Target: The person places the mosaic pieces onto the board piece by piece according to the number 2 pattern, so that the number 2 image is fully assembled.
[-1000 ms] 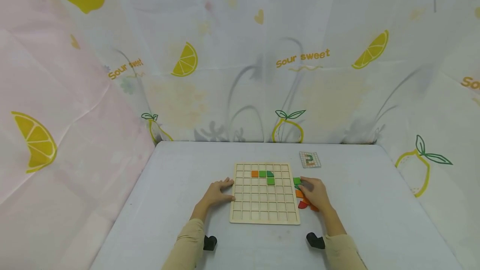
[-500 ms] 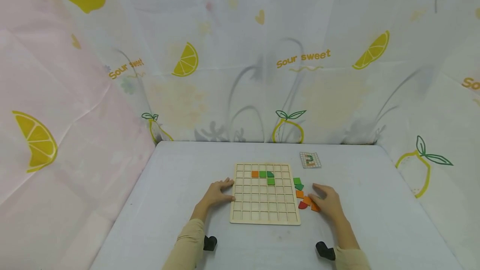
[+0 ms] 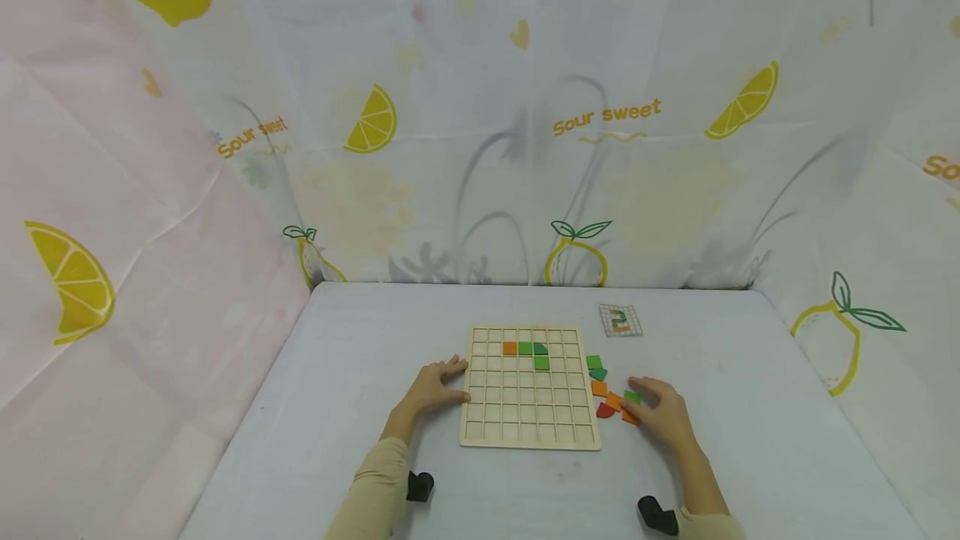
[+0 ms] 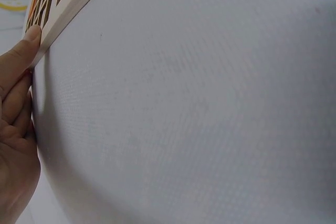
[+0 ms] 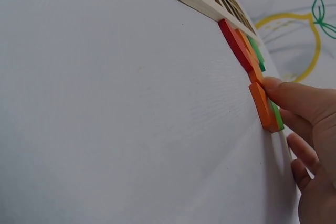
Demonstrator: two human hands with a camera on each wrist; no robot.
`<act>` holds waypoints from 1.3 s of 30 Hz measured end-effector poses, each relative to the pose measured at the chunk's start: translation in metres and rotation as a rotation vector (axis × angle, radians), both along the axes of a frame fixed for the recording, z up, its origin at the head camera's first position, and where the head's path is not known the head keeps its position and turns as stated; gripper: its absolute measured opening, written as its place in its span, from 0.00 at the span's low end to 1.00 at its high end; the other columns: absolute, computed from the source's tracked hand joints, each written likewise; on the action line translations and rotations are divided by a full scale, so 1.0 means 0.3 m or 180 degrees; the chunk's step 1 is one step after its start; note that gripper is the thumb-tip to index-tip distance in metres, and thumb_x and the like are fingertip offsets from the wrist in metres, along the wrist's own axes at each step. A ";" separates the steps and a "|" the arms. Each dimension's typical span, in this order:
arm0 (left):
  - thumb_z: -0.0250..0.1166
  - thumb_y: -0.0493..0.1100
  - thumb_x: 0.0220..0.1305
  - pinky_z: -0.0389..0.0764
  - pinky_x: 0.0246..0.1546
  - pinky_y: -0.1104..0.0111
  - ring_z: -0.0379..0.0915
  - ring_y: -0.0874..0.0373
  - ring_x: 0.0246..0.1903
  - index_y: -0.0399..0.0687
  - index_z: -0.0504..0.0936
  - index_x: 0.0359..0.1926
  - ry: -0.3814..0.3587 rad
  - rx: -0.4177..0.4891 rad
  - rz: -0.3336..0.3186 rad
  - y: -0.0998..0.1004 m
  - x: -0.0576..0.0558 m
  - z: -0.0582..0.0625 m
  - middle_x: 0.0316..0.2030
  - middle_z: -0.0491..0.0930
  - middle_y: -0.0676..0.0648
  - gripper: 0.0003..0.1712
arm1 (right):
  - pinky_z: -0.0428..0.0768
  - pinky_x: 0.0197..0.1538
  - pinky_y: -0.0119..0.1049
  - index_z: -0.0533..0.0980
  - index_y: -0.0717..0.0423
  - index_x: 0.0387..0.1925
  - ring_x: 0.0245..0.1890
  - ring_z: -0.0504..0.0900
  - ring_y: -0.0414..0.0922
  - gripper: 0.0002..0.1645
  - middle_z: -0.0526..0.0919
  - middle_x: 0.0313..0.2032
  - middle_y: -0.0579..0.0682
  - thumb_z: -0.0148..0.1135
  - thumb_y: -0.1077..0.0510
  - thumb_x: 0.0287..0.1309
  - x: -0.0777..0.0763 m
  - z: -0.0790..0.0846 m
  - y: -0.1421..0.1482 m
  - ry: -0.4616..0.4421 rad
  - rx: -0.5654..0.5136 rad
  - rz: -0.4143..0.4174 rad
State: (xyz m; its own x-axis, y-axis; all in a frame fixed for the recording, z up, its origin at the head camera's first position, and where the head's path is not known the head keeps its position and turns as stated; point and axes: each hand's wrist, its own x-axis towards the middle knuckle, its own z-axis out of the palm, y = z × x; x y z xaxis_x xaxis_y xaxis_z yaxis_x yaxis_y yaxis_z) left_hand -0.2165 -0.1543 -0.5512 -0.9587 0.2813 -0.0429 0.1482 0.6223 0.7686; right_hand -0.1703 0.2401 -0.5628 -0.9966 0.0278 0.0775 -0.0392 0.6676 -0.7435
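My left hand (image 3: 433,386) touches the left edge of a square wooden grid board (image 3: 529,440), thumb and fingers spread along it. In the left wrist view the thumb (image 4: 31,34) lies against the board's rim. The board bears an orange square tile (image 3: 510,348), green square tiles (image 3: 542,363) and a dark green quarter-round tile (image 3: 541,348). My right hand (image 3: 666,415) is over the loose tiles right of the board. A green tile (image 3: 632,397) lies between its thumb and forefinger, beside an orange tile (image 3: 630,417). Whether the thumb touches a tile is unclear.
A small pattern card (image 3: 620,320) lies at the back right of the white table (image 3: 375,323). Beside the board's right edge lie a green square tile (image 3: 594,362), a dark green tile (image 3: 597,374), orange tiles (image 3: 599,388) and a red quarter-round tile (image 3: 605,411).
My right hand has moved from the green tiles by the board toward me and to the right. A green tile now shows between its fingers. The left hand has stayed put.
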 end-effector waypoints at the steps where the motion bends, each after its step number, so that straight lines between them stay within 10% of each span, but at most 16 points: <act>1: 0.76 0.39 0.42 0.56 0.66 0.46 0.56 0.31 0.63 0.33 0.75 0.56 -0.0010 0.0009 0.0005 0.000 0.000 0.000 0.61 0.67 0.33 0.37 | 0.65 0.62 0.61 0.75 0.70 0.51 0.59 0.68 0.65 0.26 0.75 0.54 0.69 0.67 0.59 0.51 0.003 0.000 -0.001 0.0016 -0.0004 -0.0009; 33: 0.76 0.40 0.42 0.56 0.66 0.45 0.56 0.31 0.63 0.34 0.75 0.56 0.0015 -0.0011 0.0005 -0.009 -0.007 -0.017 0.61 0.67 0.33 0.37 | 0.74 0.53 0.59 0.79 0.72 0.41 0.47 0.77 0.63 0.20 0.83 0.41 0.65 0.70 0.65 0.45 -0.004 -0.025 -0.074 0.0735 -0.0012 -0.0042; 39: 0.76 0.41 0.43 0.56 0.66 0.46 0.56 0.31 0.63 0.34 0.75 0.57 0.0024 -0.0023 -0.0002 -0.005 -0.010 -0.021 0.61 0.67 0.33 0.37 | 0.73 0.42 0.50 0.78 0.72 0.44 0.41 0.74 0.60 0.24 0.78 0.40 0.68 0.70 0.57 0.49 0.010 -0.005 -0.070 0.0477 0.0301 -0.0163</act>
State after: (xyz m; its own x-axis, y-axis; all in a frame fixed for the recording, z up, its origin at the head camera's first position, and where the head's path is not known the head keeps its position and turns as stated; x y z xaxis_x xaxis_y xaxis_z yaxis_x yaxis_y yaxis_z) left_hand -0.2194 -0.1558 -0.5574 -0.9588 0.2815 -0.0377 0.1543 0.6278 0.7630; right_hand -0.1673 0.2191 -0.5642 -0.9712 0.0638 0.2298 -0.1090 0.7383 -0.6656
